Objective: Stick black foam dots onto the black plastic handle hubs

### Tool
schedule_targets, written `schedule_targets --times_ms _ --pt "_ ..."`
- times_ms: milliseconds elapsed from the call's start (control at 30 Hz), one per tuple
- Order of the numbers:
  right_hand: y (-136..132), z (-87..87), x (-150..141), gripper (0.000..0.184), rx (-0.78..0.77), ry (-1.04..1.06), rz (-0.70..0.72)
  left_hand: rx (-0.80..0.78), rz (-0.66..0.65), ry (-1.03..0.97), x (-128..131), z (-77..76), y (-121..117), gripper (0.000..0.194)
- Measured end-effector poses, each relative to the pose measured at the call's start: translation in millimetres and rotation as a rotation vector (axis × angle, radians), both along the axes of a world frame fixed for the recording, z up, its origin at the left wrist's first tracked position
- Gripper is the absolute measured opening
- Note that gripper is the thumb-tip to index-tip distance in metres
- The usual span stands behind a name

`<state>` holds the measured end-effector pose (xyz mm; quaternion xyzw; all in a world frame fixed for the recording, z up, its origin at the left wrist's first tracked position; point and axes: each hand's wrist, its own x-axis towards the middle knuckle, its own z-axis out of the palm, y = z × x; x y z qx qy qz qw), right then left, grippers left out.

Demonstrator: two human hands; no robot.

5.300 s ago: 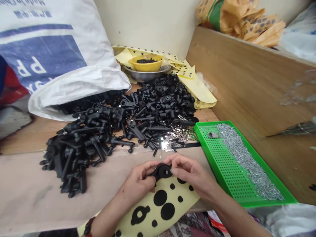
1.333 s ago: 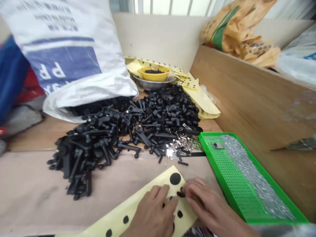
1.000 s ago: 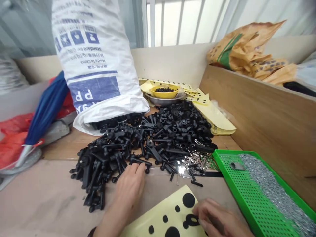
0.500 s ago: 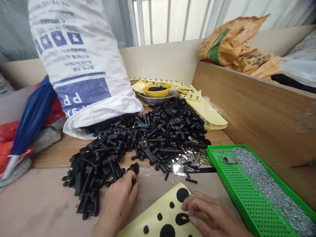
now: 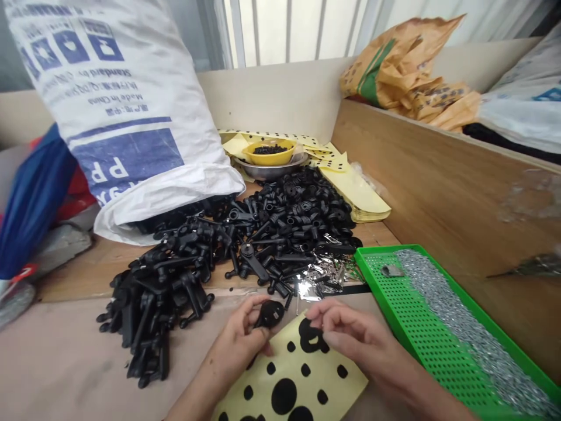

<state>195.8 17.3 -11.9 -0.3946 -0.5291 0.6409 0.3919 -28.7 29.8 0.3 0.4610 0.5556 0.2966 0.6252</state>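
Note:
My left hand (image 5: 243,336) is closed round a black plastic crank handle (image 5: 270,314), its round head facing up. The rest of that handle is mostly hidden by my fingers. Below both hands lies a yellow sheet of black stickers (image 5: 302,374), round and teardrop-shaped. At its upper edge the fingertips of my right hand (image 5: 350,330) pinch a black teardrop sticker (image 5: 322,345) with a hole in it, which overlaps a round one. Left of my hands spreads a heap of black crank handles (image 5: 149,298).
A green perforated tray (image 5: 407,327) with small metal pieces stands at right. Flat shiny metal parts (image 5: 326,272) lie by the black heap. Behind are a yellow bowl (image 5: 280,156), stacked yellow sheets (image 5: 359,193) and a large white sack (image 5: 131,99). A wooden board (image 5: 438,175) borders the right.
My left hand has picked the crank handle off the table and brought it right, over the sheet. My right hand has lifted the teardrop sticker upward. The view has shifted slightly.

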Motion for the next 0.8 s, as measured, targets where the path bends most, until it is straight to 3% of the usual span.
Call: schedule_targets --times_ms 200,800 --pt "15.0 12.6 -6.7 0.025 -0.003 0.058 -0.031 -0.074 -0.099 -0.100 26.4 11.8 5.6 0.046" --pt "23.9 15.1 -4.1 0.018 0.042 -0.070 -0.055 -0.046 -0.250 -0.058 34.2 19.3 18.7 0.053"
